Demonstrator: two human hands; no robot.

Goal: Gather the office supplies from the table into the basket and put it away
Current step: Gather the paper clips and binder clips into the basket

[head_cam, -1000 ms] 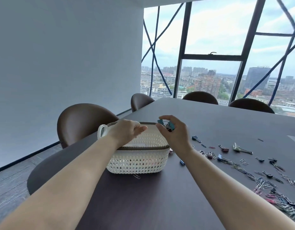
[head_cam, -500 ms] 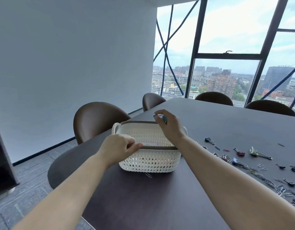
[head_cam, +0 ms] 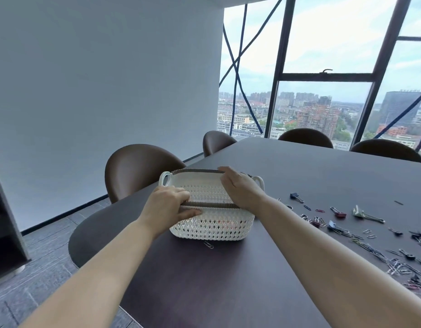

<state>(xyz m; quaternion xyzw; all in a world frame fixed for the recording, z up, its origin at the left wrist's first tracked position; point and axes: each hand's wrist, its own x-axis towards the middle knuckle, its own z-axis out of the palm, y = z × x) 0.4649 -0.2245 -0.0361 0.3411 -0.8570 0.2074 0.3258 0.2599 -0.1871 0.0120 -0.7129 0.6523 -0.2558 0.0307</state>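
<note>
A white lattice basket (head_cam: 212,228) with a brown rim stands on the dark table (head_cam: 228,280), near its left end. My left hand (head_cam: 171,205) grips the basket's near rim, thumb on the outer wall. My right hand (head_cam: 240,188) lies palm down over the basket's opening, fingertips at the far rim; whether it holds anything is hidden. Right of the basket lie scattered binder clips, among them a dark blue one (head_cam: 297,197), a maroon one (head_cam: 338,213) and a pale green one (head_cam: 360,214). Paper clips are heaped at the right (head_cam: 394,266). A single paper clip (head_cam: 208,245) lies just in front of the basket.
Brown chairs line the table's left side (head_cam: 138,169), (head_cam: 216,142) and far end (head_cam: 305,138), (head_cam: 386,150). A dark cabinet (head_cam: 3,233) stands on the floor at the far left. Large windows are behind the table.
My right hand, which held a teal binder clip above the basket, has come down over the opening and the clip no longer shows. My left hand has closed on the near rim.
</note>
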